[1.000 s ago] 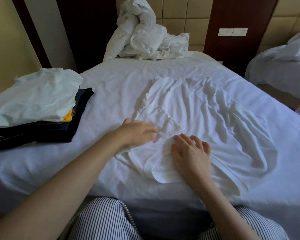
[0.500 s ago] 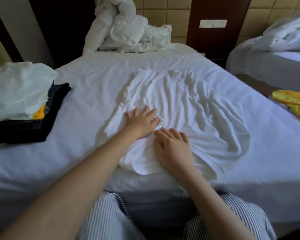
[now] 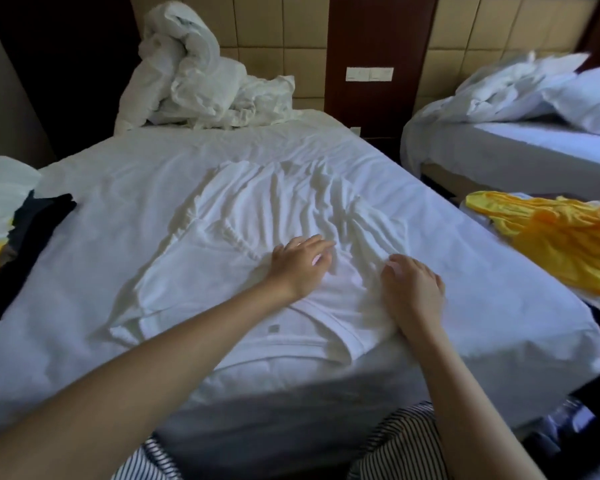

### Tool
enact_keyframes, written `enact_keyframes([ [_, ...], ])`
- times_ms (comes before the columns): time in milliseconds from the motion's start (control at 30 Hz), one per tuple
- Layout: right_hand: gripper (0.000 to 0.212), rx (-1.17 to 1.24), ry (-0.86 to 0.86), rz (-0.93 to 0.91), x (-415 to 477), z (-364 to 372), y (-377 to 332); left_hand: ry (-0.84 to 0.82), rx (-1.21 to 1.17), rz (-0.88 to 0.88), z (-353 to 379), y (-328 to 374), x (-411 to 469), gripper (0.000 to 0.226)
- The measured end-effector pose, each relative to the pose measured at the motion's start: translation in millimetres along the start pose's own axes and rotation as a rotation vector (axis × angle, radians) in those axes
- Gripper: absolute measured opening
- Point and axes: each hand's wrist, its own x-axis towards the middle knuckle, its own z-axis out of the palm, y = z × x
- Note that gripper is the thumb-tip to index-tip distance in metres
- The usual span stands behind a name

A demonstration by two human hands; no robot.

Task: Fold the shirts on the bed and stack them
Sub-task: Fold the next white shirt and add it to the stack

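A wrinkled white shirt (image 3: pixel 257 216) lies spread on the white bed (image 3: pixel 118 174), its collar near the front edge. My left hand (image 3: pixel 300 265) lies flat on the shirt near its middle, fingers straight and spread. My right hand (image 3: pixel 413 289) rests on the shirt's right side just past the collar, its fingertips bent down onto the cloth. A stack of clothes (image 3: pixel 4 223), white on top of yellow and black, sits at the bed's left edge.
A bunched white duvet (image 3: pixel 194 74) is heaped at the head of the bed. A yellow garment (image 3: pixel 551 237) lies on a surface to the right. A second bed (image 3: pixel 520 133) with white bedding stands at the far right. My striped trousers show below.
Both hands have slid up and rightward across the shirt, the right one moving away from the left. The view has turned right, showing more of the yellow garment.
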Motion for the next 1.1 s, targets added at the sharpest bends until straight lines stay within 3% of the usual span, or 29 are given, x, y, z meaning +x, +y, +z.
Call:
enact_keyframes([
  [133, 0.041, -0.053, -0.079, 0.008, 45, 10, 15, -0.091, -0.029, 0.016, 10, 27, 47, 0.039],
  [200, 0.05, -0.13, -0.117, 0.072, 70, 18, 21, -0.119, -0.067, -0.035, 20, 34, 66, 0.041],
  [267, 0.054, -0.158, -0.126, 0.118, 91, 26, 29, -0.125, 0.058, -0.023, 38, 37, 66, 0.045],
  [333, 0.042, -0.092, -0.085, 0.132, 106, 33, 35, -0.098, 0.116, 0.015, 53, 35, 62, 0.046],
  [433, 0.025, 0.16, 0.032, 0.205, 111, 32, 35, -0.101, 0.058, 0.047, 51, 30, 63, 0.045],
  [567, 0.019, 0.648, 0.455, 0.425, 102, 7, 56, -0.143, 0.071, 0.096, 47, 35, 58, 0.048],
  [633, 0.012, 0.734, 0.515, 0.521, 100, -7, 76, -0.142, 0.127, 0.169, 47, 40, 55, 0.053],
  [733, 0.021, 0.828, 0.41, 0.566, 100, -10, 91, -0.235, 0.134, 0.235, 46, 53, 52, 0.053],
  [867, 0.004, 1.084, 0.326, 0.502, 94, -13, 89, -0.358, 0.089, 0.285, 54, 92, 30, 0.077],
  [900, 0.015, 1.169, 0.295, 0.494, 93, -14, 89, -0.372, 0.143, 0.298, 59, 101, 23, 0.079],
  [967, 0.019, 1.346, 0.193, 0.506, 90, -18, 86, -0.363, 0.199, 0.271, 64, 111, 18, 0.071],
  [1033, 0.015, 1.353, 0.115, 0.505, 87, -21, 85, -0.307, 0.167, 0.244, 66, 112, 17, 0.055],
  [1100, 0.025, 1.353, 0.117, 0.519, 89, -27, 79, -0.257, 0.132, 0.253, 64, 111, 15, 0.05],
])
